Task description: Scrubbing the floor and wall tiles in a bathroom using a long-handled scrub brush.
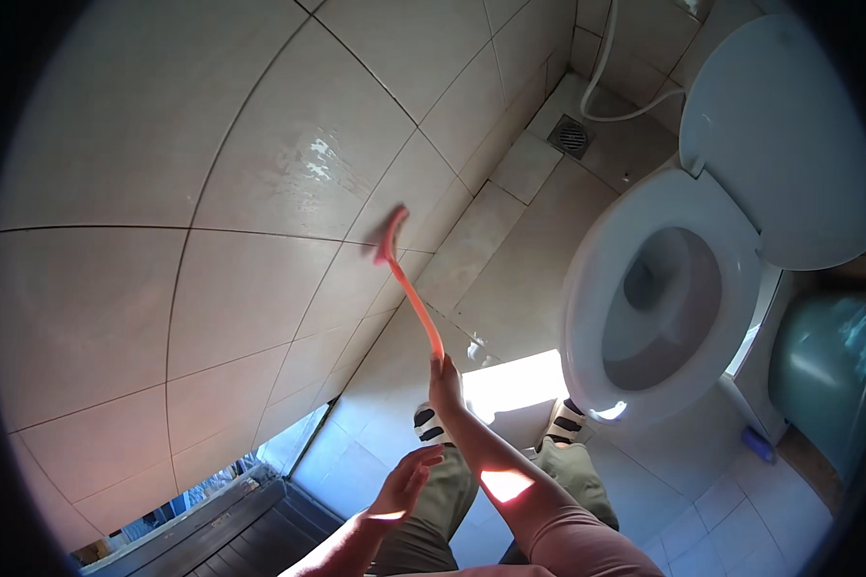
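My right hand (445, 388) grips the orange handle of a long scrub brush (412, 298). The pink head (391, 234) is against the tiled wall (250, 298) on the left, where a wet, shiny patch shows higher up. My left hand (406, 481) is lower, beside my right forearm, with its loosely bent fingers apart and nothing in them.
A white toilet (587, 288) with raised lid (779, 135) stands right. Behind are a floor drain (570, 136) and hose (609, 115). A teal container (818, 356) and blue object (757, 444) are far right. A dark panel (231, 534) lies lower left. My sandalled feet are below.
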`<state>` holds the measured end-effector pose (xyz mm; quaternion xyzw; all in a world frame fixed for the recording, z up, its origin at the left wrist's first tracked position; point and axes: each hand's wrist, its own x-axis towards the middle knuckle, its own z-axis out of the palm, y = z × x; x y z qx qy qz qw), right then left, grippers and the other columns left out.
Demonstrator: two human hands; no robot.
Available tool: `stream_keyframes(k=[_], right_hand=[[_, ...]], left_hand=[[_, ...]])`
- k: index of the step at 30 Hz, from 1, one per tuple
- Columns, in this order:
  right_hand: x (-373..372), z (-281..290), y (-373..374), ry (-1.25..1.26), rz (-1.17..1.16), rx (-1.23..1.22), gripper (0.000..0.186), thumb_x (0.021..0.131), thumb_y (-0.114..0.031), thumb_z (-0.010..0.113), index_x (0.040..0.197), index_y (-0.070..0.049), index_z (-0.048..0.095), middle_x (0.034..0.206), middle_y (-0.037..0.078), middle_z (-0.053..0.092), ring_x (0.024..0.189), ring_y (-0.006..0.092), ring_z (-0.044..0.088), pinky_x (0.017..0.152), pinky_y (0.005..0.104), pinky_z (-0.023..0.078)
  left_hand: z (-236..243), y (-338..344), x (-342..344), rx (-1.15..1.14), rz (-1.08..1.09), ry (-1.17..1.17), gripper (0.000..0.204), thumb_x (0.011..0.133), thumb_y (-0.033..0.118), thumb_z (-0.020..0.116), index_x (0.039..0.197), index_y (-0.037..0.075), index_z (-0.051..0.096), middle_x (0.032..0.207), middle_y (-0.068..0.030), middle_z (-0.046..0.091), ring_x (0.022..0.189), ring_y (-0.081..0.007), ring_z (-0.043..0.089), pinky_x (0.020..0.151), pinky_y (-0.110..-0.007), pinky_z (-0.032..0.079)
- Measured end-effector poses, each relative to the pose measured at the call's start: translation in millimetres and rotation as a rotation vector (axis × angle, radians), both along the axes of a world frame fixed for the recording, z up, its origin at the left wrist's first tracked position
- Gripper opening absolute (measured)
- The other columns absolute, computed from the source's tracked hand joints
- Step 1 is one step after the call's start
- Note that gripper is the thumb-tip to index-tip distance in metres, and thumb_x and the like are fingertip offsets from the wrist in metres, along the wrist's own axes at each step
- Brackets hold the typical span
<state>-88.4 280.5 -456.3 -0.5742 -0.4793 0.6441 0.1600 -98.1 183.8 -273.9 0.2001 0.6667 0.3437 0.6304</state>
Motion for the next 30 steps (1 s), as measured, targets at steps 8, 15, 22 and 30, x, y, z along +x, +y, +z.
stream_keyframes(k=[8,15,22,30], right_hand=[[-27.7,-14.7,-26.7,0.477,-0.158,-0.304,0.031,0.084,-0.039,0.035,0.077,-0.009,0.038,0.05,-0.003,0.034,0.039,0.005,0.031,0.034,0.02,0.024],[-34.5,-137.7,-35.8,0.404,-0.193,-0.186,0.033,0.083,-0.043,0.036,0.08,-0.01,0.036,0.048,-0.003,0.032,0.035,0.0053,0.031,0.031,0.0198,0.025],[-17.8,-191.0,-20.4,0.454,-0.172,-0.373,0.021,0.085,-0.033,0.037,0.08,-0.013,0.035,0.045,-0.002,0.033,0.03,0.0073,0.032,0.025,0.0219,0.025],[-43.8,-35.6,83.4,0.807,-0.033,0.188,0.023,0.084,-0.031,0.041,0.078,-0.009,0.035,0.047,-0.002,0.033,0.035,0.0065,0.033,0.03,0.0203,0.029]], left_hand=[[-137.1,-60.3,-30.3,0.017,0.405,0.195,0.032,0.089,0.022,0.028,0.112,0.001,0.037,0.11,-0.0084,0.044,0.095,-0.0165,0.049,0.083,-0.028,0.033],[-198.5,-56.7,-60.3,-0.056,0.418,0.019,0.035,0.088,0.029,0.03,0.111,0.004,0.041,0.109,-0.0059,0.046,0.096,-0.0144,0.047,0.083,-0.027,0.033],[-207.0,-30.6,-79.2,0.27,-0.086,0.315,0.032,0.086,0.025,0.037,0.111,0.004,0.039,0.11,-0.0077,0.043,0.098,-0.0176,0.045,0.081,-0.029,0.037],[-216.9,42.5,-100.9,0.61,0.21,0.428,0.043,0.085,0.033,0.037,0.12,0.01,0.029,0.12,-0.0087,0.033,0.104,-0.0207,0.041,0.084,-0.031,0.034]])
